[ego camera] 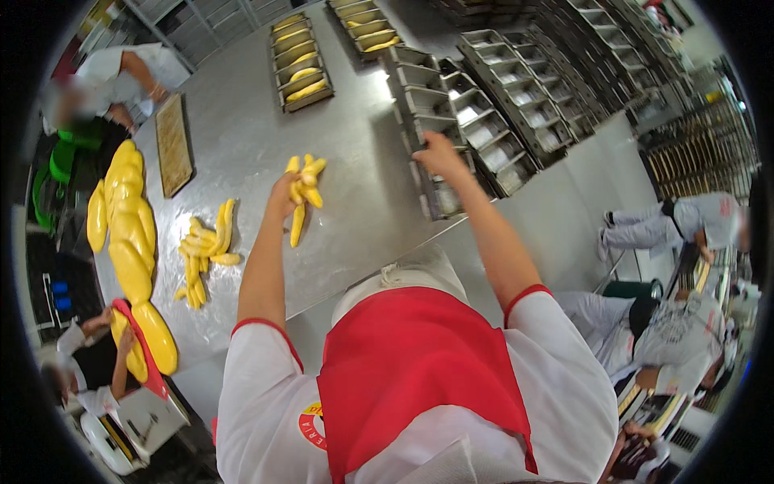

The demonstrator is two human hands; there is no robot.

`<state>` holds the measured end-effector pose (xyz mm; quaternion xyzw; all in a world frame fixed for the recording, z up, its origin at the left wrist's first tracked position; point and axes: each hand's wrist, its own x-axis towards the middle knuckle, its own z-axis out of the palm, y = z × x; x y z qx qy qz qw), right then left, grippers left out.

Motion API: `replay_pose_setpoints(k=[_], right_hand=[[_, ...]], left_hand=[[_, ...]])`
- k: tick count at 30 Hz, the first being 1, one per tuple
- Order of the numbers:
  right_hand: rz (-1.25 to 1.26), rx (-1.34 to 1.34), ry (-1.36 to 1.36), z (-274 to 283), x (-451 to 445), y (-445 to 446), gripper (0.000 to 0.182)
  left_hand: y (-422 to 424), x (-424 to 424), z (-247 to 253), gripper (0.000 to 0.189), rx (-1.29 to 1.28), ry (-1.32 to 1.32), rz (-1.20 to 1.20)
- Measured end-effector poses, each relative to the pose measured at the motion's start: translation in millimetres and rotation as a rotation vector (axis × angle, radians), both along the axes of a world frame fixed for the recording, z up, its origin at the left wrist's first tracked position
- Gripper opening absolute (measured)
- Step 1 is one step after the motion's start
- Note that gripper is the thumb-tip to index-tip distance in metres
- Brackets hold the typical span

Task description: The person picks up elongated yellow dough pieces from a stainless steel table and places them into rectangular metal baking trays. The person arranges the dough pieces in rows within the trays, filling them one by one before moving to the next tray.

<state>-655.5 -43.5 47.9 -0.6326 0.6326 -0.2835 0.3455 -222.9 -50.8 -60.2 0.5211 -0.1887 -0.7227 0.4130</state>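
Note:
In my left hand (283, 195) is a bunch of yellow dough strips (308, 181), held just above the steel table; one strip hangs down below the rest. My right hand (440, 156) grips a strapped row of metal loaf pans (428, 103) by its side, the thumb on the near rim. The compartments I can see in that row hold no dough. To the left of my left arm lies a loose pile of similar dough strips (205, 242) on the table.
Two rows of pans (300, 63) with yellow dough stand at the far side. More pan rows (514, 91) crowd the right. Large yellow dough pieces (130, 224) line the left edge, near a flat tray (173, 145). Co-workers (115, 357) stand left; others (659, 339) are at right.

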Motion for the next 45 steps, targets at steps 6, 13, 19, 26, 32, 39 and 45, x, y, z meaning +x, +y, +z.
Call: replay_pose_setpoints(k=[6,13,19,26,32,39,45], right_hand=[[0.183,-0.027,0.047,-10,107,73,0.057],[0.112,0.662,-0.747,3,204,102,0.064],[-0.022,0.664,-0.78,14,227,91,0.037],[0.135,-0.245,-0.45,98,137,99,0.039],[0.184,-0.566,0.862,9,81,111,0.052],[0.416,-0.009,-0.32,65,155,158,0.045],[0.346,-0.268,-0.039,61,78,128,0.039]], left_hand=[[79,71,18,0.04,-0.103,0.564,0.064],[120,4,101,0.039,-0.445,-0.139,-0.309],[151,33,131,0.04,-0.573,-0.263,-0.422],[249,108,91,0.048,-0.361,-0.013,0.139],[240,44,83,0.034,-0.343,-0.046,0.22],[188,-67,188,0.017,-0.635,0.121,-0.074],[170,-66,247,0.021,-0.772,-0.406,-0.315]])
